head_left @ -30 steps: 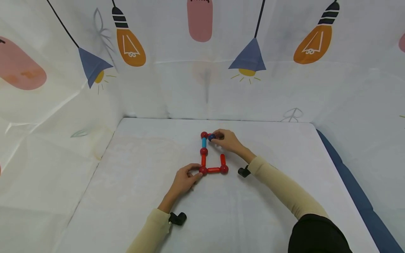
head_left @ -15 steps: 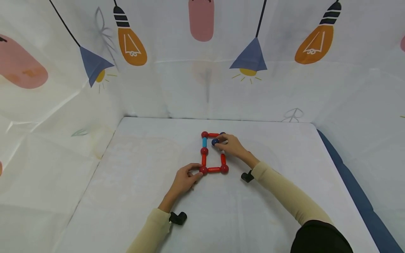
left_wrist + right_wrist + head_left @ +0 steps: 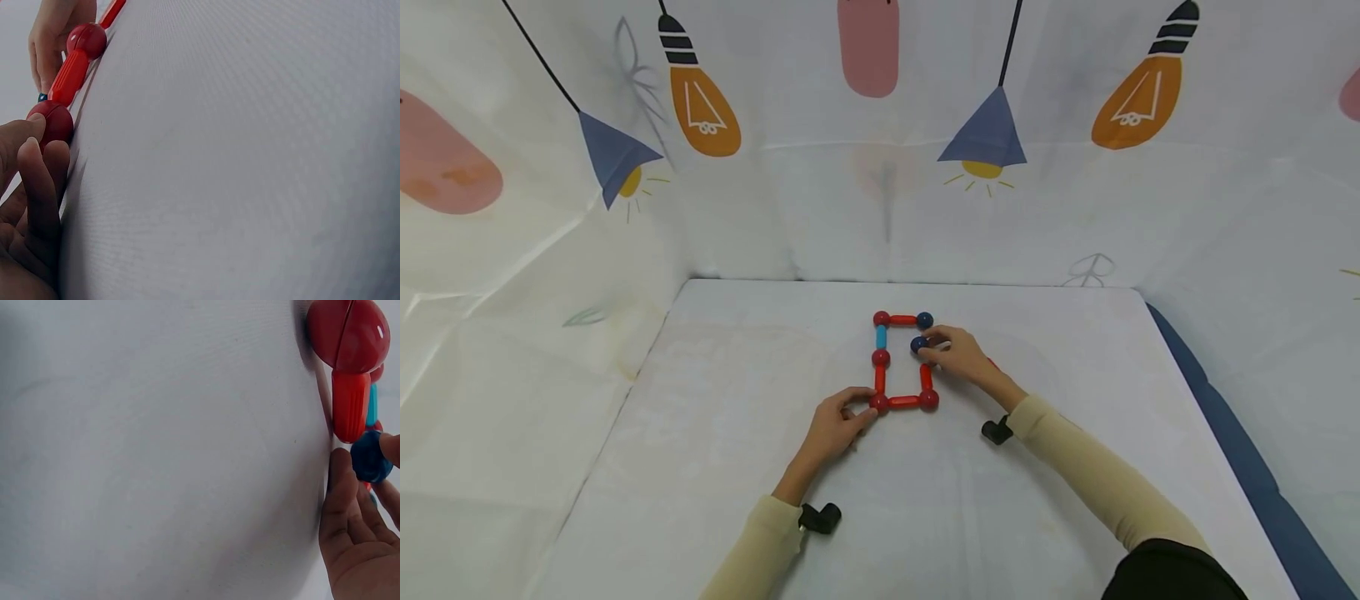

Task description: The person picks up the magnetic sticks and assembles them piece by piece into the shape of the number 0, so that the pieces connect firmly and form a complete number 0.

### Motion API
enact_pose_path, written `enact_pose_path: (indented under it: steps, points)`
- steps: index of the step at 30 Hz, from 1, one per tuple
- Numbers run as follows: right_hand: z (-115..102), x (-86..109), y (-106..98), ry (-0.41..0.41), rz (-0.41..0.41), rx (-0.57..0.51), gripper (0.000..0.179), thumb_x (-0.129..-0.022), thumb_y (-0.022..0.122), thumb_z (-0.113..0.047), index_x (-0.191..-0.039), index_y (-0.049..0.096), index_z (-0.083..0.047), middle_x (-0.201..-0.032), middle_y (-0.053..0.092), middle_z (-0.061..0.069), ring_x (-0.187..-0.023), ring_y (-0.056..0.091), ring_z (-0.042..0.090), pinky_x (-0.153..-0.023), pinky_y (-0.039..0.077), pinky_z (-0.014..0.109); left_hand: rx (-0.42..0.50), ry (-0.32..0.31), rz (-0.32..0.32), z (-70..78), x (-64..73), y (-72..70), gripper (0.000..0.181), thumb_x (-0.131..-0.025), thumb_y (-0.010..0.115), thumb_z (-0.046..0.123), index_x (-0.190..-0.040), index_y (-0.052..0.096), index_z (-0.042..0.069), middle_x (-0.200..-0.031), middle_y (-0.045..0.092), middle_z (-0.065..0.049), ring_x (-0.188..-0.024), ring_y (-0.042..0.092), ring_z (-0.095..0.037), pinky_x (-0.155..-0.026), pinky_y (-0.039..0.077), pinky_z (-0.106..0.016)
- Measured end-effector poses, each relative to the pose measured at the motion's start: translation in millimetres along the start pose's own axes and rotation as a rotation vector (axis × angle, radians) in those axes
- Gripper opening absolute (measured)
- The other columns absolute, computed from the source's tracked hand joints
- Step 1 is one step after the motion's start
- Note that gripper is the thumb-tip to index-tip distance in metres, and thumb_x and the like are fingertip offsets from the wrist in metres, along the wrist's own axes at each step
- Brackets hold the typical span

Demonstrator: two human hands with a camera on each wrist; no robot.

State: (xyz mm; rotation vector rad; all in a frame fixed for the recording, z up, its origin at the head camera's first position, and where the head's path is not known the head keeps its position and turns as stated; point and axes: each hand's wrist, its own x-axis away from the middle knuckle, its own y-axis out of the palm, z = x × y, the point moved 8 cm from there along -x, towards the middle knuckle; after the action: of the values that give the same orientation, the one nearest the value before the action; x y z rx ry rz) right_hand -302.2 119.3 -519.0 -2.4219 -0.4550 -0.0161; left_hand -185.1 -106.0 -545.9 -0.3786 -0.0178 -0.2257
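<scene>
Red balls and short rods form an unclosed outline on the table. My left hand (image 3: 835,425) pinches the near-left red ball (image 3: 57,125) between thumb and fingers. A red rod (image 3: 905,402) runs from it to the near-right red ball (image 3: 929,400), which carries an upright red rod (image 3: 351,406). Up the left side run another red rod (image 3: 880,380), a middle red ball (image 3: 881,357) and a light blue rod (image 3: 881,337). My right hand (image 3: 958,356) holds a dark blue ball (image 3: 369,457) just off the upright rod's free end.
At the far side a red ball (image 3: 881,318), a red rod (image 3: 903,320) and a second dark blue ball (image 3: 924,320) stand in a row. A bit of something red (image 3: 993,363) shows behind the right wrist. The white table (image 3: 700,433) meets a printed cloth (image 3: 820,217) at the back.
My right hand has moved right and nearer with its dark blue ball, from the far rod to the upright rod's end. The far dark blue ball has come into view. The left hand stays put.
</scene>
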Motion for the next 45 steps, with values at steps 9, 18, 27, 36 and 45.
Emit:
enact_pose_path:
  steps: [9,18,27,36,45]
  points:
    - [2.2,5.6,1.1,0.016,0.005,-0.085,0.043,-0.098,0.071,-0.026,-0.134,0.063,-0.005,-0.123,0.068,0.019,-0.095,0.071,0.027,-0.073,0.061,0.03,0.003,-0.01,0.011,-1.3,-0.5,-0.1,0.032,-0.097,0.073,0.018,-0.129,0.068,0.016,-0.112,0.069,-0.008,-0.047,0.053,-0.011,-0.044,0.049,-0.025]
    - [8.3,7.0,-1.3,0.051,-0.023,-0.172,0.045,-0.1,0.068,-0.031,-0.137,0.062,-0.006,-0.127,0.067,0.02,-0.093,0.069,0.023,-0.078,0.06,0.031,0.014,-0.017,0.012,-0.9,0.6,-0.3,0.032,-0.097,0.074,0.019,-0.129,0.068,0.017,-0.111,0.068,-0.007,-0.048,0.053,-0.012,-0.045,0.049,-0.025]
    - [16.8,12.0,-6.3,0.085,-0.094,-0.309,0.042,-0.101,0.065,-0.028,-0.134,0.062,-0.003,-0.109,0.068,0.014,-0.091,0.063,0.023,-0.081,0.056,0.029,0.014,-0.002,0.013,-1.7,0.5,-0.6,0.034,-0.096,0.074,0.02,-0.129,0.068,0.017,-0.113,0.069,-0.007,-0.048,0.054,-0.014,-0.045,0.049,-0.025]
    - [24.7,20.8,1.1,0.098,-0.215,-0.423,0.041,-0.103,0.062,-0.023,-0.135,0.059,0.001,-0.103,0.066,0.012,-0.087,0.061,0.023,-0.078,0.056,0.027,0.01,-0.008,0.011,-3.6,0.3,-0.6,0.034,-0.096,0.074,0.02,-0.13,0.068,0.017,-0.11,0.068,-0.007,-0.048,0.054,-0.012,-0.045,0.05,-0.025]
    - [27.8,23.6,2.5,0.098,-0.23,-0.449,0.037,-0.104,0.061,-0.021,-0.134,0.06,0.0,-0.108,0.069,0.014,-0.087,0.067,0.023,-0.079,0.059,0.027,-0.004,0.004,0.003,-2.9,-0.8,0.2,0.033,-0.098,0.072,0.021,-0.13,0.067,0.016,-0.108,0.068,-0.006,-0.048,0.054,-0.011,-0.045,0.051,-0.026]
